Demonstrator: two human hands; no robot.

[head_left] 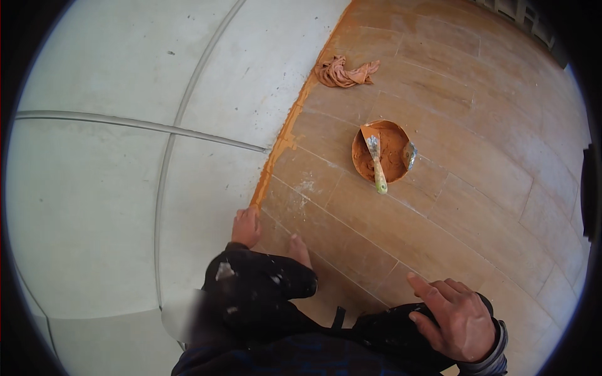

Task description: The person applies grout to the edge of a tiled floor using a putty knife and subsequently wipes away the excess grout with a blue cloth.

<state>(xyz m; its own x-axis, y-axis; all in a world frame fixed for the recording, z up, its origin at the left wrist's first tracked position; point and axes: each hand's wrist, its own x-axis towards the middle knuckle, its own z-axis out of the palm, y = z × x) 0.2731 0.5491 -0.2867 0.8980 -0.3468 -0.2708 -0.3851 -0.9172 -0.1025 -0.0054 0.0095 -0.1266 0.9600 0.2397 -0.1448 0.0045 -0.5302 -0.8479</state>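
Observation:
My left hand (246, 227) is at an orange-filled seam (285, 143) between pale panels and wood-look tiles, its fingers bent together; whatever they might hold is hidden. My right hand (453, 319) hangs over my dark, stained trouser leg, fingers bent but apart and holding nothing. Farther up on the tiles sits a round container (396, 164) of orange paste, with a putty knife (379, 172) lying across it and a second metal blade (409, 156) at its right side. A crumpled, orange-stained cloth (345, 74) lies beside the seam beyond the container.
Pale panels (88, 200) crossed by grey strips fill the left side. Tiled floor (476, 207) spreads across the right. A bare foot (299, 250) shows beside my left knee. A grated structure (520, 15) stands at the upper right, and a dark object (588, 188) is at the right edge.

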